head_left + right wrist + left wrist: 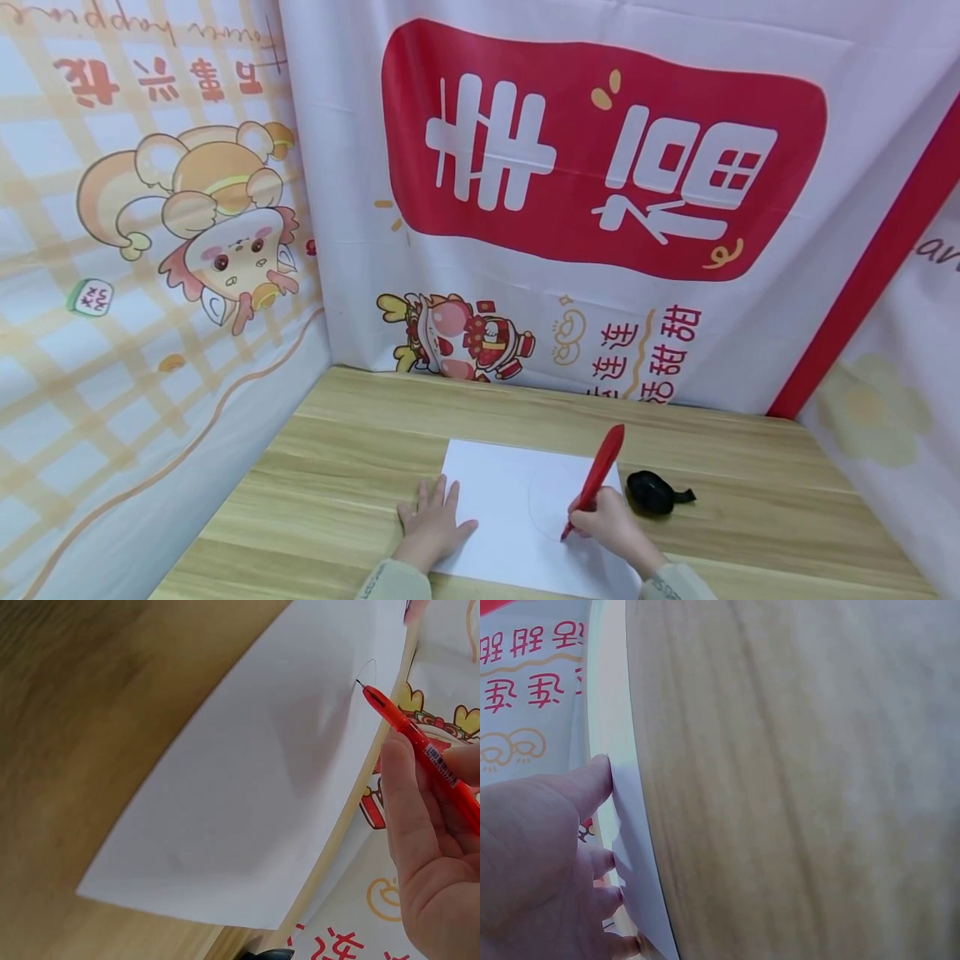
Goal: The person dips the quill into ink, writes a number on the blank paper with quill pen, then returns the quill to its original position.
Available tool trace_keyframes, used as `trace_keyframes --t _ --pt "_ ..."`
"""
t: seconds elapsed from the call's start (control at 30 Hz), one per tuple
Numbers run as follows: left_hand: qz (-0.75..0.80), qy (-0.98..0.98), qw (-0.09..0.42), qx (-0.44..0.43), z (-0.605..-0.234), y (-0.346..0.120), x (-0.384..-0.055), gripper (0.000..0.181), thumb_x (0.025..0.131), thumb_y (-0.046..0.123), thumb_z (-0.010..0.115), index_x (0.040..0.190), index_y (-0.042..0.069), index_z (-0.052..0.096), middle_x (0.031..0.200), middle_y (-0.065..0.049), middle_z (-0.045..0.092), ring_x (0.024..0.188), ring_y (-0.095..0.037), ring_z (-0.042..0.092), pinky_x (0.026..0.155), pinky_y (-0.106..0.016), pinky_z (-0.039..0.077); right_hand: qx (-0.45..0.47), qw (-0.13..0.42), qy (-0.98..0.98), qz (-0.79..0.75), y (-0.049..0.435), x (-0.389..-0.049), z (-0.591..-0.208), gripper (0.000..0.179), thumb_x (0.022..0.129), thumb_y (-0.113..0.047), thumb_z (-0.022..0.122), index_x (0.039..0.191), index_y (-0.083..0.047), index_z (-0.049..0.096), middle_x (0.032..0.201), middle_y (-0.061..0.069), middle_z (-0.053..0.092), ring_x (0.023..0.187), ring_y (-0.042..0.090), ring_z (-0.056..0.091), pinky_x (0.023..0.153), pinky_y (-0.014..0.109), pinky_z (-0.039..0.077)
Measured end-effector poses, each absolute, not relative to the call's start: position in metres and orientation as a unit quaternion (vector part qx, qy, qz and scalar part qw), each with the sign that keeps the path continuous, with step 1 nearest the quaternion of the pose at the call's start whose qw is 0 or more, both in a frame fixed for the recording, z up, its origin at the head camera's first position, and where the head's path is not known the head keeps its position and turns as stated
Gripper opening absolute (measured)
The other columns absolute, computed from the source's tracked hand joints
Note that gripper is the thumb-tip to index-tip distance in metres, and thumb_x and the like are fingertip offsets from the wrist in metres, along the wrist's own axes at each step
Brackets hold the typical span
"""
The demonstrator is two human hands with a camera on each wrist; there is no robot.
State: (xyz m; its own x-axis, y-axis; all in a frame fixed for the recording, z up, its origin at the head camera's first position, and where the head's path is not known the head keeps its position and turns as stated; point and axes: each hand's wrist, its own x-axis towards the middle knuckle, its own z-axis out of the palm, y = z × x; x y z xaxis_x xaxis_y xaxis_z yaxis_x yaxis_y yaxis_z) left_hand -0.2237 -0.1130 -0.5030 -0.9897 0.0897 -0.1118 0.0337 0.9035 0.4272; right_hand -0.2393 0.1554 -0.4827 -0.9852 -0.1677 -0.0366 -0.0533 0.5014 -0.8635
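Note:
A sheet of white paper [495, 508] lies on the wooden table. My left hand [435, 525] rests flat with spread fingers on its left edge; the left wrist view shows the thumb and fingertips [604, 900] at the paper's border. My right hand [611, 527] pinches a red pen [597, 475], its tip on the paper and its body slanting up to the right. A thin curved line [531, 500] runs over the sheet to the tip. In the right wrist view the pen [427, 750] bears a barcode label, and its dark tip meets the line.
A black rounded object [651, 493] with a short tab lies just right of the paper. Wood-grain table top [315, 483] surrounds the sheet. Printed cloth [345, 167] hangs behind the table, with more cloth [172, 400] at the left side.

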Motion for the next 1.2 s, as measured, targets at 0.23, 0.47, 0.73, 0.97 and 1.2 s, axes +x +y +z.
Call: trace_keyframes --t 0.23,0.47,0.73,0.97,1.2 --pt "0.217 0.973 0.069 0.031 -0.505 -0.113 -0.224 0.069 0.088 0.046 0.054 0.139 0.003 0.037 0.147 -0.021 0.022 0.132 -0.049 0.008 0.093 -0.073 -0.002 -0.050 0.056 0.870 -0.487 0.162 -0.239 -0.482 0.006 0.074 0.006 0.061 0.079 0.007 0.064 0.067 0.009 0.063 0.061 0.019 0.061 0.056 0.031 0.054" --pt "0.218 0.973 0.062 0.035 -0.504 -0.114 -0.224 0.069 0.088 0.046 0.054 0.139 0.003 0.038 0.147 -0.021 0.023 0.131 -0.049 0.009 0.092 -0.074 -0.001 -0.046 0.049 0.873 -0.483 0.166 -0.242 -0.484 0.005 0.074 0.006 0.060 0.078 0.005 0.063 0.066 0.008 0.063 0.060 0.017 0.061 0.055 0.030 0.054" --pt "0.215 0.974 0.064 0.031 -0.502 -0.113 -0.223 0.069 0.087 0.047 0.054 0.139 0.003 0.038 0.147 -0.021 0.023 0.132 -0.049 0.009 0.093 -0.074 0.000 -0.027 0.056 0.877 -0.476 0.168 -0.241 -0.481 0.004 0.075 0.005 0.062 0.079 0.005 0.063 0.067 0.009 0.063 0.060 0.018 0.060 0.056 0.031 0.054" --pt "0.217 0.974 0.066 0.029 -0.504 -0.113 -0.224 0.069 0.088 0.047 0.054 0.139 0.003 0.038 0.147 -0.022 0.023 0.132 -0.049 0.008 0.092 -0.074 -0.001 -0.016 0.055 0.878 -0.476 0.172 -0.244 -0.481 0.006 0.075 0.005 0.062 0.080 0.006 0.063 0.068 0.009 0.064 0.061 0.019 0.061 0.056 0.031 0.054" --pt "0.219 0.973 0.067 0.029 -0.506 -0.113 -0.224 0.069 0.088 0.046 0.054 0.139 0.002 0.038 0.147 -0.022 0.022 0.132 -0.049 0.007 0.092 -0.074 -0.002 -0.006 0.048 0.886 -0.462 0.178 -0.247 -0.482 0.008 0.074 0.005 0.060 0.081 0.006 0.064 0.067 0.008 0.064 0.060 0.017 0.061 0.055 0.031 0.053"
